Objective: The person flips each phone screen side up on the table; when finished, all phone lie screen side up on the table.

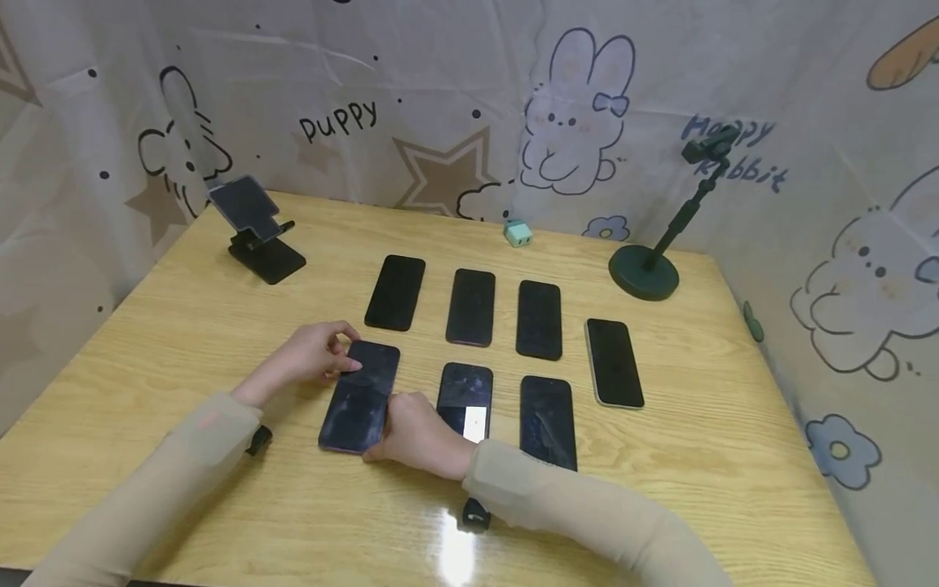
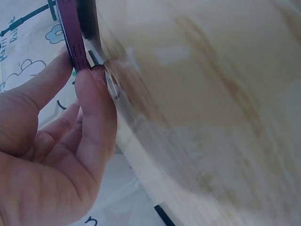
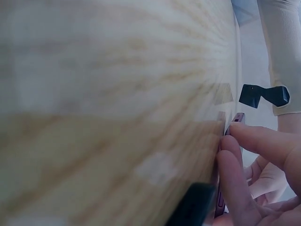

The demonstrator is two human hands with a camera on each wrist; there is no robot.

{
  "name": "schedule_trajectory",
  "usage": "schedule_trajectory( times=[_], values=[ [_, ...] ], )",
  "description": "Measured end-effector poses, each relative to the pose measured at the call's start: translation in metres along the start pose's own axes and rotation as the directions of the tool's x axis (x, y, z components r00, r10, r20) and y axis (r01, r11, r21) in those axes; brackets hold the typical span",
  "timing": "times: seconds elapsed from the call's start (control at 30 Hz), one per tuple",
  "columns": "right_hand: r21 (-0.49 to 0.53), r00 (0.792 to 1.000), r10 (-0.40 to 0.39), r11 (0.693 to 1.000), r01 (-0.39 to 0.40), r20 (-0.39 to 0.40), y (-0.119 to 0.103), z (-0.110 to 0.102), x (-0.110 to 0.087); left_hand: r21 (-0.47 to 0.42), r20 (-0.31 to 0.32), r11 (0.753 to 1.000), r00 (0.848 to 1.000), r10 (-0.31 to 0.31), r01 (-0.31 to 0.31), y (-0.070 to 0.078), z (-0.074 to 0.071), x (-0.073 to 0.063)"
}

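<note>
A dark-screened smartphone [image 1: 361, 395] with a purple edge is at the front left of the wooden table, between both hands. My left hand [image 1: 315, 352] pinches its upper left edge, thumb over the screen. In the left wrist view, thumb and finger hold the purple frame [image 2: 71, 37], which looks slightly raised off the tabletop. My right hand [image 1: 421, 436] grips the lower right side. The right wrist view shows those fingers [image 3: 235, 174] against the purple side. Right of it lie a phone [image 1: 464, 385] with a bright reflection and another phone [image 1: 546, 416], partly behind the right forearm.
A back row holds three phones [image 1: 394, 292], [image 1: 471, 306], [image 1: 539, 319]. One white-edged phone [image 1: 614, 363] lies farther right. A black phone stand [image 1: 267, 259] is at the back left, a mint charger [image 1: 518, 234] at the back, and a dark green stand [image 1: 644, 273] at the back right.
</note>
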State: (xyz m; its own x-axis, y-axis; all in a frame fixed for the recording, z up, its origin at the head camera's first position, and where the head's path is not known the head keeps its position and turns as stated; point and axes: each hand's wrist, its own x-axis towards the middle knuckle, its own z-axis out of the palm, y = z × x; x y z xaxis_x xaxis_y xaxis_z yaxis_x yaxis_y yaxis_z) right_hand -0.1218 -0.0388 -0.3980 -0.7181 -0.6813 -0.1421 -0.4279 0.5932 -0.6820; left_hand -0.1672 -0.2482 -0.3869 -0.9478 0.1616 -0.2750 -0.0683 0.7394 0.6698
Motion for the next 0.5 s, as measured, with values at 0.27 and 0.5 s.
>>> schedule_trajectory(
  times=[0.27, 0.5],
  values=[
    [0.008, 1.0, 0.013, 1.0, -0.013, 0.012, -0.0024, -0.0012, 0.002, 0.042, -0.017, 0.999, 1.0, 0.013, -0.012, -0.0006, -0.0027, 0.0003],
    [0.02, 0.999, 0.032, 0.999, -0.032, 0.024, -0.0025, -0.0013, 0.0015, 0.088, -0.016, 0.996, 1.0, 0.001, 0.001, 0.0039, -0.0038, 0.0007]
  ],
)
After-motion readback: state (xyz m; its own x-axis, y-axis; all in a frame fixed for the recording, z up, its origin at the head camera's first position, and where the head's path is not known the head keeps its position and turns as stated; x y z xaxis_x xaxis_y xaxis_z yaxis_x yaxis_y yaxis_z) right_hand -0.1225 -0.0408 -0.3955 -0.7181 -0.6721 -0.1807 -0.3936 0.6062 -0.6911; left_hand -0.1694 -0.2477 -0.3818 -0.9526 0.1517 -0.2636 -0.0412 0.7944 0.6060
